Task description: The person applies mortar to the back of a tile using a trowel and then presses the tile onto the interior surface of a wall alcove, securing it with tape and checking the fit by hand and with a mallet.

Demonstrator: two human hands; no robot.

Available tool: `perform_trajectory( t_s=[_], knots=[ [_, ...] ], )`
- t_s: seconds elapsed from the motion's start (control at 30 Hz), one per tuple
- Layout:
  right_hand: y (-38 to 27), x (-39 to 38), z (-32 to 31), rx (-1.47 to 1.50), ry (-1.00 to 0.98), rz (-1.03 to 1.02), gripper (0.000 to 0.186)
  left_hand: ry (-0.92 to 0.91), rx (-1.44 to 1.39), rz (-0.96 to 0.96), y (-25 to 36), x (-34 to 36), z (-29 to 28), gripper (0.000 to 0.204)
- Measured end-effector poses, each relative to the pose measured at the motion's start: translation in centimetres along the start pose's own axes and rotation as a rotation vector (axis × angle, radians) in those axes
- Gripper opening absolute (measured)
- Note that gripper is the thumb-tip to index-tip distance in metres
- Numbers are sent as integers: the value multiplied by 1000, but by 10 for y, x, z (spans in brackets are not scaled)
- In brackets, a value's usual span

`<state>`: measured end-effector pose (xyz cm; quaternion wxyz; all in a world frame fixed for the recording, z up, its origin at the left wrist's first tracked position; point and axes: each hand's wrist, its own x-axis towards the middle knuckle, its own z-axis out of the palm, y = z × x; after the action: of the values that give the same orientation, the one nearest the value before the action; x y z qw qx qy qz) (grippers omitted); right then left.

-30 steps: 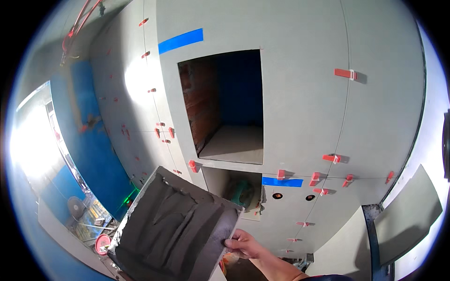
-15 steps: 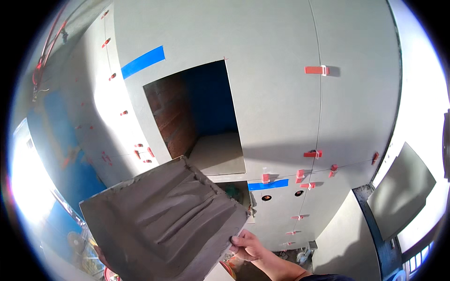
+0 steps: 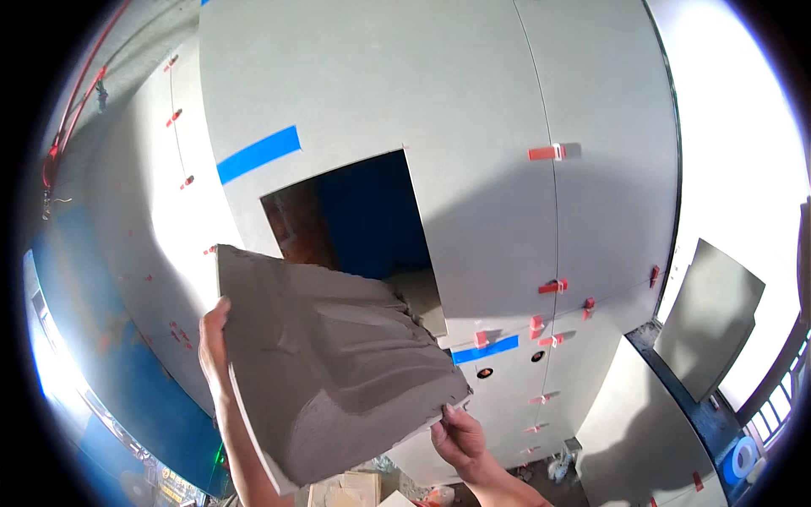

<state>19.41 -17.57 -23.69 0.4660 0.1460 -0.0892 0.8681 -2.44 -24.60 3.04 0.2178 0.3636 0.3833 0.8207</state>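
Observation:
A tile (image 3: 338, 355) coated with thick, ridged grey mortar is tilted in front of me. My left hand (image 3: 215, 342) grips its left edge, thumb showing near the upper corner. My right hand (image 3: 456, 435) is closed on its lower right edge. The tile overlaps the lower part of a square recess (image 3: 363, 211) cut in the grey tiled wall (image 3: 456, 76); the recess has a dark blue back and a brick side. Blue tape (image 3: 258, 154) is stuck above the recess, and another strip (image 3: 486, 349) below it to the right.
Red levelling clips (image 3: 547, 152) run along the tile joints. Two round holes (image 3: 484, 373) sit under the lower tape. A loose tile (image 3: 710, 317) leans at the right beside a dark ledge (image 3: 693, 422) and tape roll (image 3: 742, 463). Red pipes (image 3: 76, 110) hang at upper left; cardboard (image 3: 345, 490) lies below.
My left hand has come into view on the tile's left edge. The coated tile has turned and risen over the lower recess, and the view of the wall has shifted.

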Motion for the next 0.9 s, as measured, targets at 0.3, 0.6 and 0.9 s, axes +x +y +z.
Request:
perform_trajectory(
  t_s=[0.3, 0.6, 0.9],
  knots=[
    [-2, 34, -3, 127, -62, -50, 32, -21, 213, 8, -18, 68, 25, 30],
    [-5, 58, 10, 91, 31, -86, 36, -26, 425, -26, -16, 91, 57, 31],
    [1, 91, 36, 168, 159, -48, 19, -123, 332, 79, -26, 124, 75, 25]
  ],
)
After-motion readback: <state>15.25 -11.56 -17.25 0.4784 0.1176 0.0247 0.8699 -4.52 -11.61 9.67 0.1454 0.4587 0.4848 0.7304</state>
